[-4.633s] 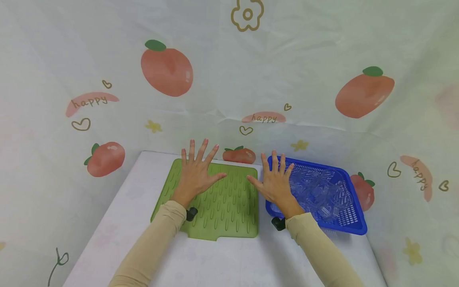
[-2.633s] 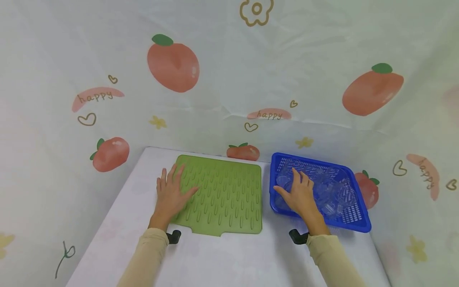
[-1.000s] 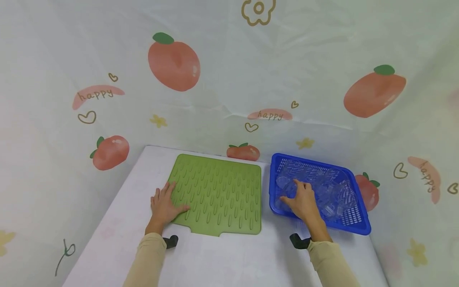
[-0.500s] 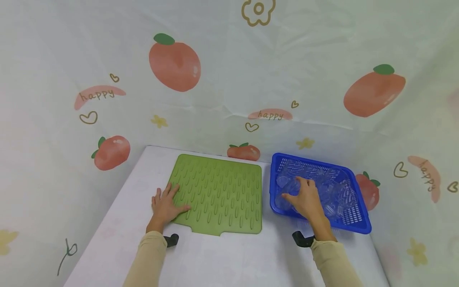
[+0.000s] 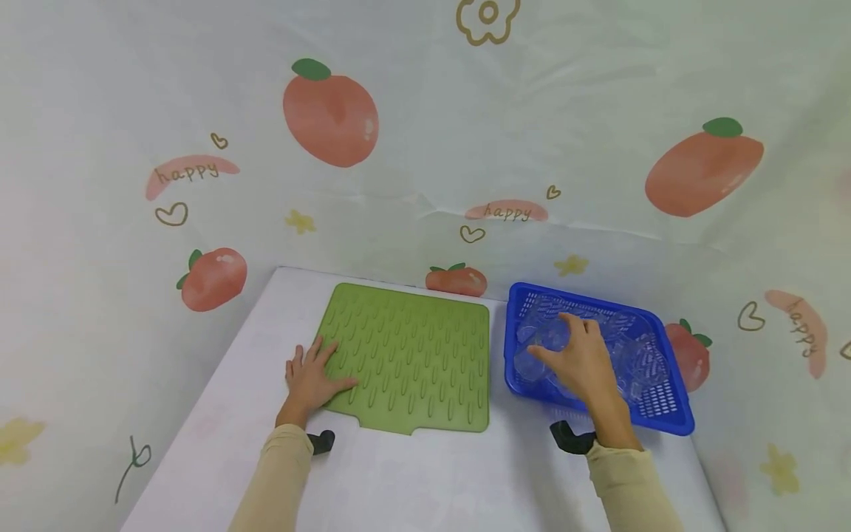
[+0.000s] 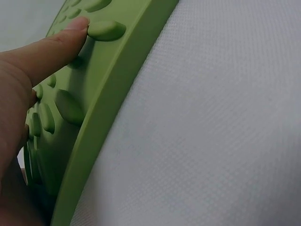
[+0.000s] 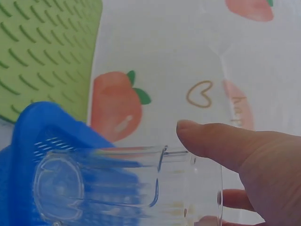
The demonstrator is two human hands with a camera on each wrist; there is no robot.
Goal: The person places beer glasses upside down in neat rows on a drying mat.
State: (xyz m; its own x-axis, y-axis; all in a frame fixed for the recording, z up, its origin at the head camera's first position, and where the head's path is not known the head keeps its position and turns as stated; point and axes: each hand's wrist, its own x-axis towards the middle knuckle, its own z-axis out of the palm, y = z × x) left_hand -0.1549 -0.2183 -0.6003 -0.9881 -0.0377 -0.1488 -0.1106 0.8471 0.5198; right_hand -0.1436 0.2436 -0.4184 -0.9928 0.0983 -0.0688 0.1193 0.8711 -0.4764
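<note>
My right hand point(image 5: 585, 362) is over the blue basket in the head view, thumb and fingers curved round a clear cup point(image 7: 122, 188). In the right wrist view the cup lies sideways, its round base toward the basket and its mouth toward my palm. Several more clear cups point(image 5: 645, 362) fill the blue plastic basket point(image 5: 682, 403). My left hand point(image 5: 311, 380) rests with spread fingers on the left edge of a green ribbed mat point(image 5: 415, 355). Close up in the left wrist view, its thumb point(image 6: 51, 52) touches the raised ribs.
The mat and basket stand side by side at the back of a white-covered table point(image 5: 425, 480), the basket to the right. A fruit-printed cloth point(image 5: 412, 133) hangs behind and at both sides. A black wrist mount point(image 5: 573, 437) projects inward from the right wrist.
Both hands were raised with spread fingers. The left came down onto the mat's left edge. The right reached into the basket, took a cup and has just risen a little with it.
</note>
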